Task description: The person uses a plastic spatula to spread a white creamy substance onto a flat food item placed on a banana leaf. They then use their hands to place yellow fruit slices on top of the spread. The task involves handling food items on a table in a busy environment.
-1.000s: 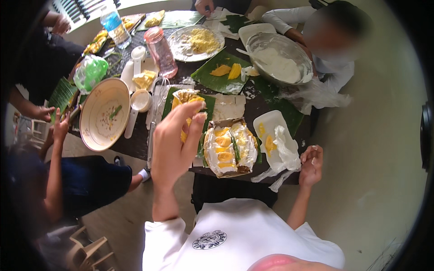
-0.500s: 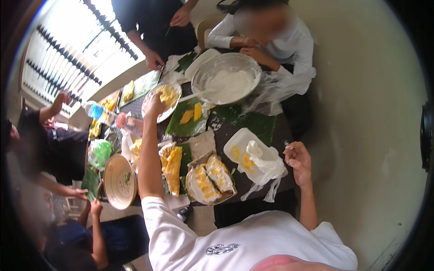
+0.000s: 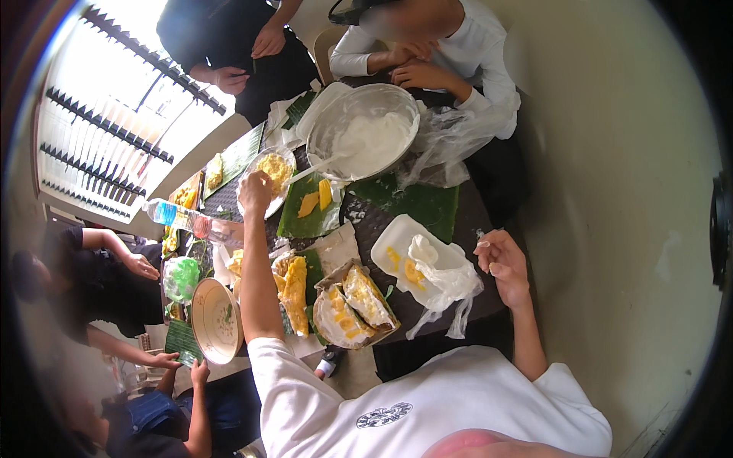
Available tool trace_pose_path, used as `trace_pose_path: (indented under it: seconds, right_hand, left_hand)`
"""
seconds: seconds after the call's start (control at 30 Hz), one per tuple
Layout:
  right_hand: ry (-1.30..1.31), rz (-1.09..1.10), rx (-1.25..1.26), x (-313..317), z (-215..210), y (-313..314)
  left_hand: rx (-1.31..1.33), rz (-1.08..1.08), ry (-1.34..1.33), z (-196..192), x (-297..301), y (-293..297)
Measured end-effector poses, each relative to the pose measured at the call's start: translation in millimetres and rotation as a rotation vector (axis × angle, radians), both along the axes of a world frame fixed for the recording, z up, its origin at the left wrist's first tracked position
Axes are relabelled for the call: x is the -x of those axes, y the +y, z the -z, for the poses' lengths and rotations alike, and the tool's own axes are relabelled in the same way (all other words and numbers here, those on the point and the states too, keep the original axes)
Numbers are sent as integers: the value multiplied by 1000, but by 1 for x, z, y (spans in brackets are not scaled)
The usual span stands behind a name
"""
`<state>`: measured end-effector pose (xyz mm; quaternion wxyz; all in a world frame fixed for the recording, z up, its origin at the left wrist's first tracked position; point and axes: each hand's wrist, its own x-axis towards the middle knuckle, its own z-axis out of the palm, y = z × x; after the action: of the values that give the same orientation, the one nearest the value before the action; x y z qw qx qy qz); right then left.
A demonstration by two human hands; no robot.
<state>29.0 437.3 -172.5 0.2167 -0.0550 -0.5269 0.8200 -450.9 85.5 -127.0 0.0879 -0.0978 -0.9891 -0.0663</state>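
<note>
The dark table (image 3: 450, 229) took up the middle of the view, its near edge hidden behind the person's white shirt and its far end crowded by other people whose bodies ran out of frame. Everything else sat in relation to the big metal bowl (image 3: 366, 130) of white batter at the far end. Just left of that bowl stood a clear plate (image 3: 286, 191) of yellow crumbly food; the left hand (image 3: 256, 191) reached out over the plate's near rim, fingers bunched downward on or in the food. Whether they pinched any of it could not be told, since the knuckles covered the fingertips. A white spoon handle (image 3: 313, 169) ran from the bowl toward the plate. Near of the bowl lay green banana leaves (image 3: 416, 202) with two yellow fruit slices (image 3: 317, 200). Nearer still, a white foam tray (image 3: 405, 252) held crumpled clear plastic and yellow bits. Well to the near right of the bowl, off the table's edge, the right hand (image 3: 502, 263) hovered loosely curled, thumb and forefinger close together; something tiny may have been between them, too small to make out. Left of the tray sat an opened wrapped bundle (image 3: 353, 305) of yellow-and-white food, and far to the near left a beige bowl (image 3: 216, 320), partly cut by the left forearm.
</note>
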Motion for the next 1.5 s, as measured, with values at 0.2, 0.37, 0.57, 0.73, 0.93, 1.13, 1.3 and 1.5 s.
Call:
trace_pose_path:
  seconds: [0.2, 0.37, 0.57, 0.73, 0.93, 1.13, 1.3, 1.5]
  right_hand:
    - [6, -5, -10, 3, -1, 1]
    - [4, 10, -20, 0, 1, 2]
    - [5, -34, -46, -2, 8, 3]
    - [38, -50, -26, -2, 7, 4]
    - [55, -54, -35, -3, 5, 1]
    - [90, -50, -60, -4, 9, 2]
    - [99, -54, -119, -7, 9, 0]
    - [113, -42, -142, -10, 7, -5]
  left_hand:
    - [-188, 238, 96, -15, 10, -21]
    - [-747, 312, -263, -50, -63, -8]
    - [-979, 427, -543, -83, -215, -2]
    - [-645, 519, -526, -90, -307, 8]
    - [-422, 662, -449, -99, -353, 31]
    - [-298, 656, -341, -103, -375, 33]
    - [-226, 704, -136, -92, -384, 34]
    - [-205, 589, -187, -94, -390, 39]
